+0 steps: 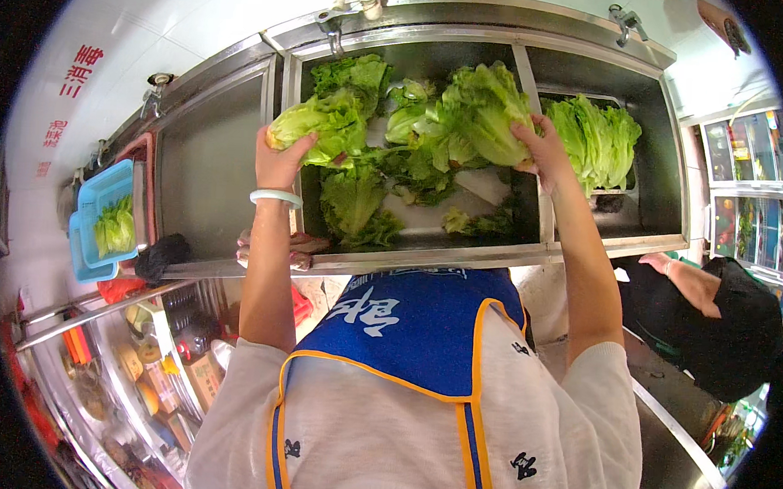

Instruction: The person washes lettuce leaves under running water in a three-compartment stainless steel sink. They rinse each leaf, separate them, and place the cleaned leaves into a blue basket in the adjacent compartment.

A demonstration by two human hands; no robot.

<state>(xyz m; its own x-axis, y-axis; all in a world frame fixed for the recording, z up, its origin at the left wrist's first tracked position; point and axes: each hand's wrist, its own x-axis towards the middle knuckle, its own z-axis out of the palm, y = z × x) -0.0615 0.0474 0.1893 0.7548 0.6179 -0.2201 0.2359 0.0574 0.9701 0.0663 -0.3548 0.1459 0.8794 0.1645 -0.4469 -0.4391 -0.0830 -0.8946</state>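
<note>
My left hand [284,154] grips a head of lettuce [331,125] by its pale base, above the left part of the middle steel sink [412,244]. In my right hand [543,149] is a second lettuce head [486,111], held at its right side close to the divider between two basins. Loose lettuce leaves [354,207] lie in the middle basin below my hands. To the right, a row of lettuce [592,142] is packed in a container standing in the right basin. My fingers cover parts of both held heads.
Taps [330,25] project from the wall behind the sinks. A steel basin [212,151] lies left, with blue plastic baskets [109,186] beyond, one holding lettuce. A cloth-like item [280,247] rests on the front rim. A person in black [703,317] is at right. Shelves [156,378] stand lower left.
</note>
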